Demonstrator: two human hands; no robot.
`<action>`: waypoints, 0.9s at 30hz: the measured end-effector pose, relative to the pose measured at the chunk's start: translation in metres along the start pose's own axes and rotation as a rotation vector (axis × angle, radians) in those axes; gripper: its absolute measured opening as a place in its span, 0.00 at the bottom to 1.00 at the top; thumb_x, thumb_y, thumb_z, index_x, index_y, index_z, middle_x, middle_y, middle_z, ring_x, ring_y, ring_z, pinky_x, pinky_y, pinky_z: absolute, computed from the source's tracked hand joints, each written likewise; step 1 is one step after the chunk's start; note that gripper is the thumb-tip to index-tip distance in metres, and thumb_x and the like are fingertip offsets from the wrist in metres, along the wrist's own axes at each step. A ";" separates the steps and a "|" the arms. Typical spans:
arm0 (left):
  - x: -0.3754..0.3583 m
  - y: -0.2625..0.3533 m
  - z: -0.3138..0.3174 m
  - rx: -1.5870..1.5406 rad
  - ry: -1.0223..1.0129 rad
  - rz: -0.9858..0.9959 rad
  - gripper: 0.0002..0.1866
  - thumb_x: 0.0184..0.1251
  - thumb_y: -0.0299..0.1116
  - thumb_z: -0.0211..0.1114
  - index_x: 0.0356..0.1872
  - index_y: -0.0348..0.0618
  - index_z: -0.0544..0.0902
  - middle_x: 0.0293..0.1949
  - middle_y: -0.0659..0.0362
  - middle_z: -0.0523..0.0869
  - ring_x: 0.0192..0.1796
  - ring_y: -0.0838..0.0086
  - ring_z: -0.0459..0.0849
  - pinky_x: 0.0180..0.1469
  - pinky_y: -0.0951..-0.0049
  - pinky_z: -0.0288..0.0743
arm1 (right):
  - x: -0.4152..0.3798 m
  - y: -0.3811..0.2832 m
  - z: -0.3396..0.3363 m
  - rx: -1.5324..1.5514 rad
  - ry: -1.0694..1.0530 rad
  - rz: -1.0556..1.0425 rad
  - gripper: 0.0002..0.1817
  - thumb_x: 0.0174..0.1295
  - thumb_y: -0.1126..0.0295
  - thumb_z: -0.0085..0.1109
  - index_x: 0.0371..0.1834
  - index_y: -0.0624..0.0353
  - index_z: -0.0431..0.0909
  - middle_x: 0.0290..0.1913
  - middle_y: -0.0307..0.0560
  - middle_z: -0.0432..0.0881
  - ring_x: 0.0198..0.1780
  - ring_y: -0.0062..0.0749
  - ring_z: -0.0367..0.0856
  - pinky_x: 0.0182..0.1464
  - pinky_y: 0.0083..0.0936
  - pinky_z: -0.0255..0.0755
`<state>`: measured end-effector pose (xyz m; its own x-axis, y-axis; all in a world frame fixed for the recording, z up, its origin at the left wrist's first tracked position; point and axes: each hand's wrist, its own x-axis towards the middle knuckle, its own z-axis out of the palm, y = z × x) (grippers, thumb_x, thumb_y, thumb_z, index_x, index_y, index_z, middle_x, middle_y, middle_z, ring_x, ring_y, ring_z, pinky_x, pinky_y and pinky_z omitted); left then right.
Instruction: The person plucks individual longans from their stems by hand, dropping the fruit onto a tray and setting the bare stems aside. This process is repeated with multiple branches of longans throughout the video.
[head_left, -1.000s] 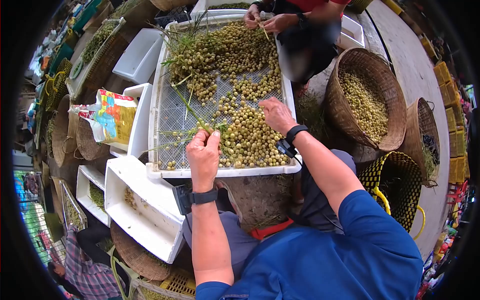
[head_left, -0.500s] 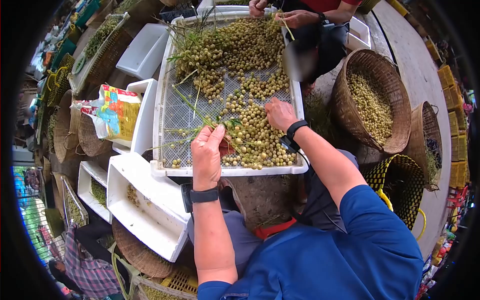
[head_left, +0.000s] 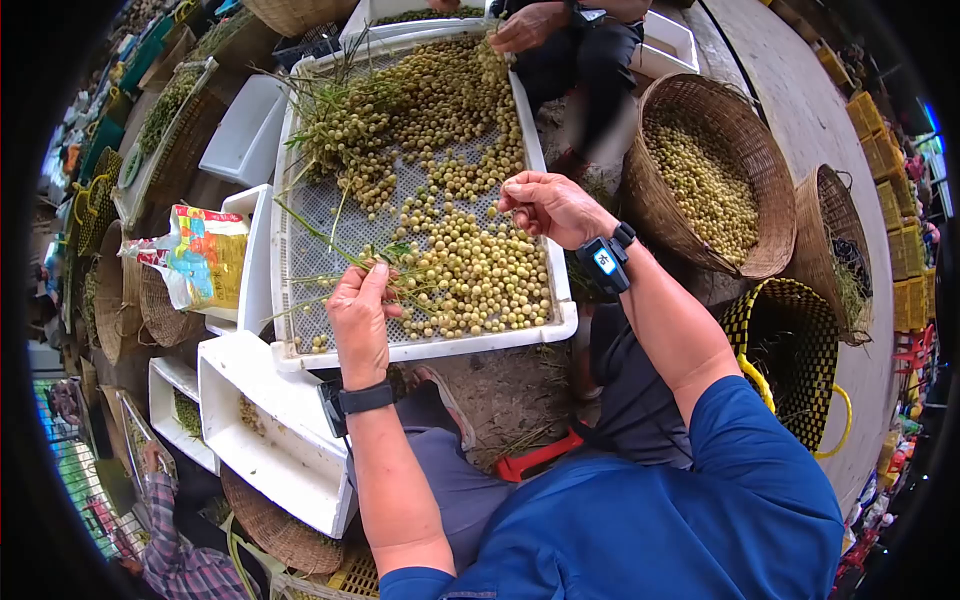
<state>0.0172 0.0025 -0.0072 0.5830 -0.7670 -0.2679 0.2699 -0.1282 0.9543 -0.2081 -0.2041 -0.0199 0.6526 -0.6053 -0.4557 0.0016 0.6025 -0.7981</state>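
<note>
Small round yellow-brown fruits [head_left: 485, 265], looking like longans, lie loose in a white mesh-bottomed tray [head_left: 566, 322]. My left hand [head_left: 362, 318] is closed on thin green stems [head_left: 322, 236], above the tray's near left part. Some leaves and stem ends stick out past its fingers. Over the tray's right side, my right hand [head_left: 555, 207] is raised with its fingers curled and the fingertips close together. Whether anything sits between those fingertips, I cannot make out. A heap of fruit still on its stems [head_left: 345, 125] fills the tray's far left.
Across the tray a co-worker's hand [head_left: 528, 27] is at the fruit. A wicker basket of fruit [head_left: 705, 190] and a black-and-yellow woven basket [head_left: 785, 355] stand at right. White foam boxes [head_left: 275, 425] and a printed bag [head_left: 210, 258] are at left.
My right hand has lifted off the loose fruit and turned, its fingers curling. My left hand keeps the stems. The view has shifted, so the tray sits further left.
</note>
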 end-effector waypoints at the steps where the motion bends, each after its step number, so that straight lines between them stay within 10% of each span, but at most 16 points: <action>1: -0.001 0.000 0.001 0.015 0.003 0.012 0.06 0.72 0.35 0.66 0.40 0.44 0.82 0.33 0.63 0.86 0.29 0.85 0.80 0.26 0.84 0.77 | -0.004 -0.001 0.000 0.022 -0.039 0.009 0.07 0.72 0.64 0.61 0.41 0.56 0.79 0.37 0.39 0.85 0.26 0.16 0.76 0.27 0.15 0.70; 5: -0.004 0.001 0.004 -0.105 -0.050 -0.039 0.06 0.73 0.32 0.63 0.36 0.41 0.82 0.32 0.62 0.86 0.27 0.83 0.80 0.27 0.79 0.81 | -0.037 -0.030 -0.022 -0.585 0.094 -0.163 0.08 0.64 0.68 0.64 0.43 0.58 0.83 0.40 0.43 0.87 0.30 0.26 0.82 0.34 0.21 0.77; 8: -0.003 -0.002 0.005 -0.169 -0.124 -0.080 0.06 0.75 0.33 0.62 0.38 0.43 0.81 0.32 0.61 0.86 0.29 0.80 0.83 0.29 0.76 0.82 | -0.052 -0.017 -0.044 -1.554 0.671 -0.563 0.12 0.56 0.68 0.65 0.42 0.63 0.85 0.44 0.53 0.85 0.50 0.55 0.83 0.55 0.42 0.76; 11: -0.008 -0.003 0.010 -0.204 -0.196 -0.115 0.06 0.76 0.34 0.62 0.40 0.44 0.79 0.33 0.61 0.86 0.32 0.77 0.85 0.29 0.73 0.83 | -0.059 -0.009 -0.034 -1.270 0.457 -0.554 0.10 0.59 0.68 0.65 0.41 0.61 0.85 0.43 0.52 0.85 0.47 0.48 0.84 0.52 0.37 0.77; 14: -0.016 0.000 0.022 -0.211 -0.266 -0.137 0.07 0.76 0.34 0.62 0.40 0.43 0.79 0.32 0.60 0.85 0.32 0.77 0.85 0.30 0.74 0.82 | -0.075 0.006 0.029 -0.680 -0.044 -0.416 0.07 0.70 0.70 0.61 0.39 0.63 0.84 0.29 0.32 0.80 0.33 0.14 0.74 0.36 0.18 0.71; 27: -0.021 -0.006 0.038 -0.181 -0.334 -0.089 0.07 0.75 0.31 0.63 0.40 0.38 0.82 0.33 0.60 0.87 0.29 0.80 0.82 0.30 0.80 0.77 | -0.054 0.053 0.060 -0.210 -0.394 0.027 0.16 0.65 0.57 0.70 0.30 0.56 0.79 0.26 0.35 0.80 0.28 0.17 0.77 0.31 0.18 0.73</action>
<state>-0.0257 -0.0045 -0.0020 0.2773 -0.9244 -0.2620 0.4563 -0.1133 0.8826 -0.1980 -0.1082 -0.0144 0.8892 -0.3224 -0.3248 -0.1466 0.4717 -0.8695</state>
